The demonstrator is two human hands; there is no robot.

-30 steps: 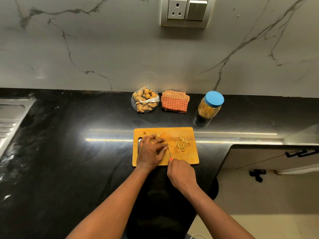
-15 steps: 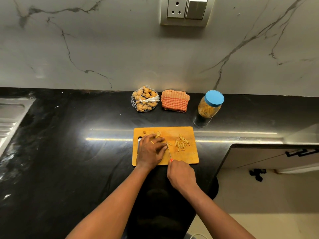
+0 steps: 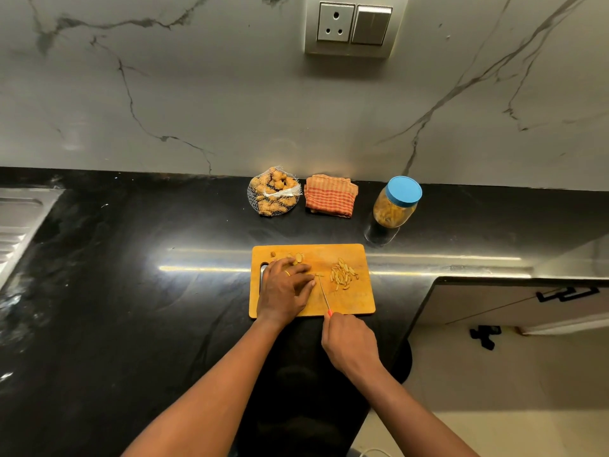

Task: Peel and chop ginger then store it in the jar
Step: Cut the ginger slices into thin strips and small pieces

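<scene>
Left hand (image 3: 285, 293): curled fingers pin a ginger piece (image 3: 318, 276) on the cutting board (image 3: 357, 303). Right hand (image 3: 351, 344) grips the knife (image 3: 323, 293), blade just beside the left fingertips. Chopped strips (image 3: 343, 276) lie right of the blade. Jar (image 3: 393, 206), blue lid on, stands behind the board.

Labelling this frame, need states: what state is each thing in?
Jar: lid on, yellowish contents inside.
Mesh bag of ginger: tied shut.
Checked cloth: folded.
Ginger strips: piled on cutting board.
Left hand: holds ginger piece down.
Right hand: grips knife handle.
</scene>
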